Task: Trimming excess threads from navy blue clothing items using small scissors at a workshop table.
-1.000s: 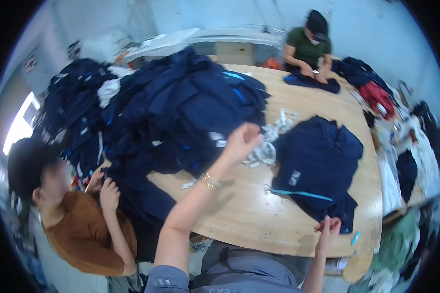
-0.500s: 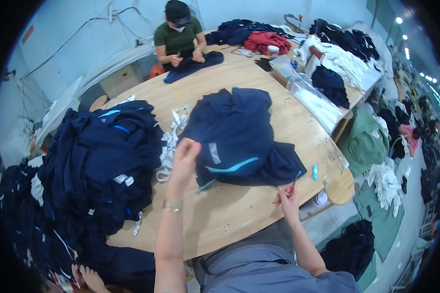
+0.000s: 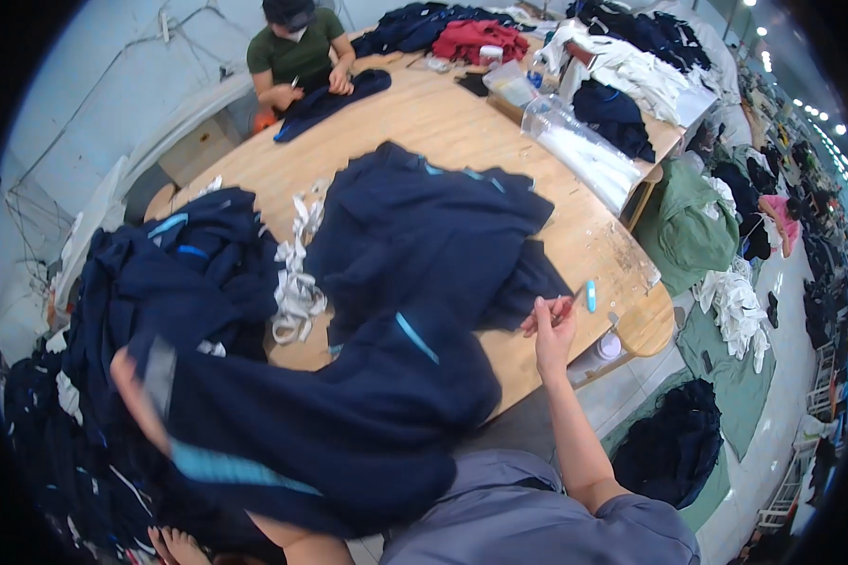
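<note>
A navy garment (image 3: 339, 405) with light blue stripes and a pale grey patch stretches in mid-air from the left over the table's front edge. My left hand (image 3: 134, 381), blurred by motion, grips its left end beside the patch. My right hand (image 3: 550, 330) hovers over the table's right side with its fingers curled in; something small and dark seems to be between them, too hidden to name. Other navy garments (image 3: 424, 226) lie spread on the table just beyond the lifted one. A light blue pen-shaped thing (image 3: 591, 296) lies right of my right hand.
Left stands a big navy garment heap (image 3: 188, 273), with white strips (image 3: 299, 292) beside it. Across the wooden table (image 3: 254, 160) a person (image 3: 297, 56) handles navy cloth. Another person's hand (image 3: 177, 544) shows at lower left. A stool (image 3: 645, 330) and a white-lidded container (image 3: 609, 347) are right.
My left hand has swung far left and nearer, pulling a navy garment off the table pile. My right hand has risen slightly. The whole view has shifted a little.
</note>
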Tool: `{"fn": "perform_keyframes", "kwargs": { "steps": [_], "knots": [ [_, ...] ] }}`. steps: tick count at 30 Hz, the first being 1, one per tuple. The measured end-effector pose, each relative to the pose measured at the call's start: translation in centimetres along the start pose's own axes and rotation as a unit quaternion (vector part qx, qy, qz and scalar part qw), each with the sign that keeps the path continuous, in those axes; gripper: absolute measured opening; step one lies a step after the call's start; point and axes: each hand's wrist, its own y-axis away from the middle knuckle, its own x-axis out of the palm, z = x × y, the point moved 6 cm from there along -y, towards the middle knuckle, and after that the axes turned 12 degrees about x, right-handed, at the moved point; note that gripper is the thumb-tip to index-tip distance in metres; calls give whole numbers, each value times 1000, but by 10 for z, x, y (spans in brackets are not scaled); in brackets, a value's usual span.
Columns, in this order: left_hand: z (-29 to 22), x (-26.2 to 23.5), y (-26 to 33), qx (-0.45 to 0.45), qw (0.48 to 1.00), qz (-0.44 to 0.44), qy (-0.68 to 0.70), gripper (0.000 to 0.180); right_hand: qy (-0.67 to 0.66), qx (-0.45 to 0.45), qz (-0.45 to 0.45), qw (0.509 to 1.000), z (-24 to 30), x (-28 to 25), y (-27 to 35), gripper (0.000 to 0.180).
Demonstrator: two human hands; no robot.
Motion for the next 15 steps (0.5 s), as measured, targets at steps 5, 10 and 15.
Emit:
{"fn": "perform_keyframes", "kwargs": {
  "steps": [5,10,15],
  "knots": [
    [-9,98,71,-121,970,211,-29,34,89,40,87,991,-26,24,24,28],
    [-32,79,161,-189,875,418,-153,53,384,4,212,899,-60,41,59,35],
    [-35,44,252,-156,825,466,-280,65,503,-23,296,812,-79,53,81,39]
  ]
}}
